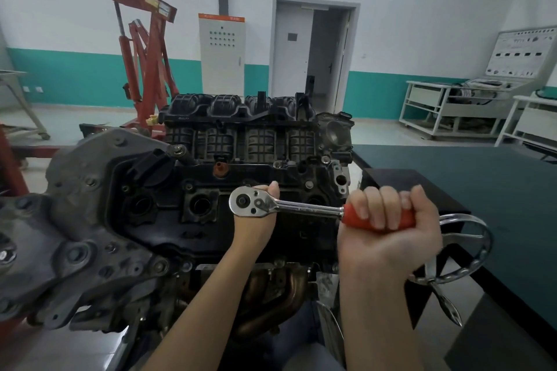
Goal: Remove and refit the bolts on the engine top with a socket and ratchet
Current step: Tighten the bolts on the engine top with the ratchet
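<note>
A chrome ratchet (pixel 289 206) with a red handle lies level over the black engine top (pixel 168 220). Its round head (pixel 250 201) sits above the middle of the cover. My left hand (pixel 256 220) is cupped under and behind the head, thumb up beside it; whatever hangs below the head, socket or bolt, is hidden by the hand. My right hand (pixel 388 226) is closed in a fist around the red handle (pixel 361 218), to the right of the engine. Several bolts (pixel 309 184) show along the cover's edge.
A black ribbed intake manifold (pixel 241 123) rises behind the cover. A grey timing cover (pixel 75 220) fills the left. A chrome stand handwheel (pixel 470 250) sits just behind my right hand. A dark green table (pixel 482 178) lies to the right, a red engine crane (pixel 147 69) behind.
</note>
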`<act>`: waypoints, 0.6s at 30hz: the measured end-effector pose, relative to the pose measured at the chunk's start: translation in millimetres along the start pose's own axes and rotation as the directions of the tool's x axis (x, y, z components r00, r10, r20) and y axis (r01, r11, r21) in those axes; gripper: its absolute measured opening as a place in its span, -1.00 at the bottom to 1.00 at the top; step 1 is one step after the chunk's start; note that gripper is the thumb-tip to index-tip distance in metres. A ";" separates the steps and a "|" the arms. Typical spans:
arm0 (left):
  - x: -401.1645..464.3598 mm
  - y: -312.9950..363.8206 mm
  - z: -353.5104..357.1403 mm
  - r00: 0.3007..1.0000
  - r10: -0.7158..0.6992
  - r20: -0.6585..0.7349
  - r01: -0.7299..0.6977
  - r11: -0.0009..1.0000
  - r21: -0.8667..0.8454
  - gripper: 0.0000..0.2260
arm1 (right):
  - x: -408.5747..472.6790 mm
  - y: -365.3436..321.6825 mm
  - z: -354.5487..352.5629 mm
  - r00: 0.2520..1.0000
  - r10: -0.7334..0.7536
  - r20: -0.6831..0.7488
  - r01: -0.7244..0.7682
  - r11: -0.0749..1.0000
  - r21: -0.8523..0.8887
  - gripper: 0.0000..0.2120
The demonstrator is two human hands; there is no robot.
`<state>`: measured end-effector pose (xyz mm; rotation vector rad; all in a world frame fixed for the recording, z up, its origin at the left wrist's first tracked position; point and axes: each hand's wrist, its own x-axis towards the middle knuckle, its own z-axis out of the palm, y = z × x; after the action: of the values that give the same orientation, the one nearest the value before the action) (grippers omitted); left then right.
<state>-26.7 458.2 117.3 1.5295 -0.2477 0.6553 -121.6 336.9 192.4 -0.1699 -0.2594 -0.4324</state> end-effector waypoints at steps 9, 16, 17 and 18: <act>3.4 -9.0 -0.4 0.988 -0.147 0.052 0.147 0.989 0.010 -0.62 | 69.4 10.2 59.0 0.871 0.470 0.146 -0.401 0.850 -0.341 -0.74; 1.9 -3.9 -4.1 0.998 -0.012 0.054 0.009 0.999 0.053 -0.51 | 24.3 0.3 15.4 0.983 0.162 0.091 -0.154 0.984 -0.085 -0.61; 1.2 -2.7 -4.7 0.999 0.012 0.051 -0.014 0.999 0.046 -0.48 | 11.7 -1.8 6.7 0.993 0.094 0.075 -0.090 0.995 -0.051 -0.64; 0.9 -1.5 -4.6 0.999 0.018 0.047 -0.020 0.999 0.036 -0.48 | 2.0 -2.9 0.2 0.997 0.042 0.059 -0.040 0.999 -0.033 -0.67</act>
<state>-26.4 463.0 116.3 1.5811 -0.2873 0.6424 -121.2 333.7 193.5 -0.2193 -0.3077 -0.3911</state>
